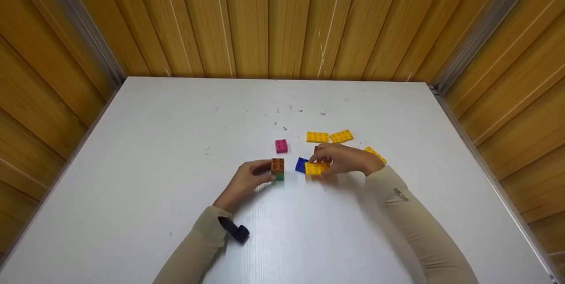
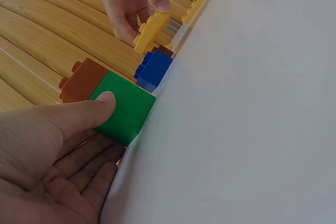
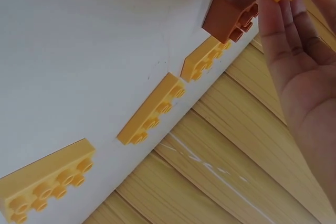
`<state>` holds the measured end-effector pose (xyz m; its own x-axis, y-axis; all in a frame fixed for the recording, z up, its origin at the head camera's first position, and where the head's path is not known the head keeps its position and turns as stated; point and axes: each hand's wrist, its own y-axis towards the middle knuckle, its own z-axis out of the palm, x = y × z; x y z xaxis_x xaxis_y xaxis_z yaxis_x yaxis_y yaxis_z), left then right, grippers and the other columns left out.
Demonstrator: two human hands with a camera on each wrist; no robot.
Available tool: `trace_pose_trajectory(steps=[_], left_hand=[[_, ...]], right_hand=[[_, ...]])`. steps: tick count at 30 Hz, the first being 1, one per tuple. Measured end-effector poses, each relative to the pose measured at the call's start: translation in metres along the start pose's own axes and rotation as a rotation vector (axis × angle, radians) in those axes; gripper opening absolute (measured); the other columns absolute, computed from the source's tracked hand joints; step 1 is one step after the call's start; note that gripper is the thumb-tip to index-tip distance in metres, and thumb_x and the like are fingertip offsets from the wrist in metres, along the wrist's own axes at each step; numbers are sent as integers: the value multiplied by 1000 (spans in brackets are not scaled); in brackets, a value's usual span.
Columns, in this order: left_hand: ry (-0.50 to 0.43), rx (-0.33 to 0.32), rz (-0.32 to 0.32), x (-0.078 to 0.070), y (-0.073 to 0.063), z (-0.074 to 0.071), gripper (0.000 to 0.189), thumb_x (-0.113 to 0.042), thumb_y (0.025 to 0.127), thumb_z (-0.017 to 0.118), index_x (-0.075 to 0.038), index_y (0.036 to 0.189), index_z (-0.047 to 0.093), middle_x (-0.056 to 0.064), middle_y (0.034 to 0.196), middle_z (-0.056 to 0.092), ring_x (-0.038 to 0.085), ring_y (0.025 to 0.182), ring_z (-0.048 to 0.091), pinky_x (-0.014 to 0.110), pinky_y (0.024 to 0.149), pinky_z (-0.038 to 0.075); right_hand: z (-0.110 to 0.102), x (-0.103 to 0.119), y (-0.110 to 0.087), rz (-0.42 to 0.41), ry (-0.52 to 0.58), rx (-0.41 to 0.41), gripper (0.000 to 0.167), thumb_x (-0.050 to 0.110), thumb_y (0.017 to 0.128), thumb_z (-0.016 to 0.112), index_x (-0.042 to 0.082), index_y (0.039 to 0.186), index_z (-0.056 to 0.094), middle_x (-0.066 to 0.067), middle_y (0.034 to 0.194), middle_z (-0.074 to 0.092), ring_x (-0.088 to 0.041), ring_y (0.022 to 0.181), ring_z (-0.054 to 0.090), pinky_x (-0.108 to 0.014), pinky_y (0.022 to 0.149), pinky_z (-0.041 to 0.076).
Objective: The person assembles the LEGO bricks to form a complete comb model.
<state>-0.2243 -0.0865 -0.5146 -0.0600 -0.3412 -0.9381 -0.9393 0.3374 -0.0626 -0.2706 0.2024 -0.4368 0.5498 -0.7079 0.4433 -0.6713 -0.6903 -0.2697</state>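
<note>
My left hand [image 1: 248,181] grips a two-brick stack standing on the table, a brown brick [image 1: 277,164] on top of a green brick [image 2: 126,107]. In the left wrist view its thumb lies along the green side. My right hand [image 1: 346,159] pinches a flat yellow brick [image 1: 316,168] by its edges, raised above the table to the right of the stack. Just beyond it sits a blue brick [image 1: 301,164], partly covered by the yellow one in the head view. Another brown brick [image 3: 231,13] stands near the right hand, mostly hidden behind the fingers from above.
A pink brick [image 1: 281,146] sits beyond the stack. Two flat yellow bricks [image 1: 317,137] lie end to end behind the right hand, and a third yellow brick [image 1: 375,155] lies by the right wrist. Wood-patterned panels [image 1: 282,23] border the white table [image 1: 176,120].
</note>
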Motion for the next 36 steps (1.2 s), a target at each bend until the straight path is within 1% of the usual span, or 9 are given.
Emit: trace_pose_trajectory(steps=[4, 11, 16, 19, 24, 25, 28, 32, 36], left_hand=[[11, -5, -5, 0, 1, 0, 49, -16, 87, 70, -9, 133, 57, 7, 130, 62, 25, 126, 54, 42, 112, 37], [8, -8, -19, -1, 1, 0, 48, -17, 87, 70, -12, 133, 58, 6, 131, 62, 24, 127, 53, 41, 112, 37], [15, -11, -19, -2, 0, 0, 47, -17, 87, 70, -13, 133, 58, 5, 131, 62, 23, 126, 54, 42, 112, 37], [4, -14, 5, -1, 0, 1, 47, -16, 87, 70, -10, 132, 58, 9, 130, 62, 26, 126, 54, 44, 111, 38], [-12, -17, 33, 0, 1, 0, 48, -15, 86, 71, -6, 131, 58, 13, 128, 63, 27, 123, 56, 43, 109, 40], [-4, -14, 38, 0, 1, 0, 47, -15, 87, 71, -6, 131, 59, 13, 128, 63, 27, 123, 57, 43, 109, 41], [5, -10, 28, 1, 2, -1, 47, -16, 86, 71, -7, 131, 59, 11, 128, 63, 26, 123, 57, 41, 109, 42], [15, -6, 13, 1, 2, -1, 47, -15, 87, 71, -9, 132, 58, 9, 129, 63, 24, 123, 57, 40, 109, 42], [27, -6, 25, 0, 2, -1, 46, -15, 88, 70, -9, 132, 58, 9, 129, 63, 25, 123, 57, 41, 108, 42]], right_hand=[[-2, 4, 4, -9, -1, -5, 37, 18, 85, 73, 15, 121, 67, 1, 106, 61, -14, 94, 55, -31, 87, 51], [-7, 12, 10, -80, -12, -32, 38, 17, 85, 72, 13, 122, 67, -2, 104, 61, -16, 91, 53, -31, 82, 50], [-11, 20, 13, -82, 8, -28, 37, 19, 86, 71, 14, 122, 67, -2, 106, 60, -17, 93, 55, -31, 85, 51], [-12, 22, 15, -94, 23, -24, 38, 18, 86, 71, 13, 123, 66, -3, 106, 60, -19, 95, 55, -33, 86, 51], [-12, 24, 20, -101, 40, -27, 39, 19, 87, 70, 14, 125, 65, -2, 107, 59, -18, 95, 55, -31, 86, 51], [-12, 25, 21, -103, 41, -31, 40, 20, 87, 71, 14, 125, 65, -2, 108, 59, -18, 95, 55, -31, 86, 51], [-12, 29, 23, -117, 42, -40, 41, 20, 87, 71, 13, 126, 64, -3, 108, 59, -19, 97, 56, -33, 87, 52], [-12, 33, 25, -141, 60, -43, 41, 18, 87, 70, 12, 127, 63, -4, 109, 59, -21, 101, 57, -41, 91, 53], [-13, 37, 27, -154, 65, -45, 41, 19, 88, 69, 12, 128, 63, -4, 109, 59, -22, 102, 57, -45, 92, 52]])
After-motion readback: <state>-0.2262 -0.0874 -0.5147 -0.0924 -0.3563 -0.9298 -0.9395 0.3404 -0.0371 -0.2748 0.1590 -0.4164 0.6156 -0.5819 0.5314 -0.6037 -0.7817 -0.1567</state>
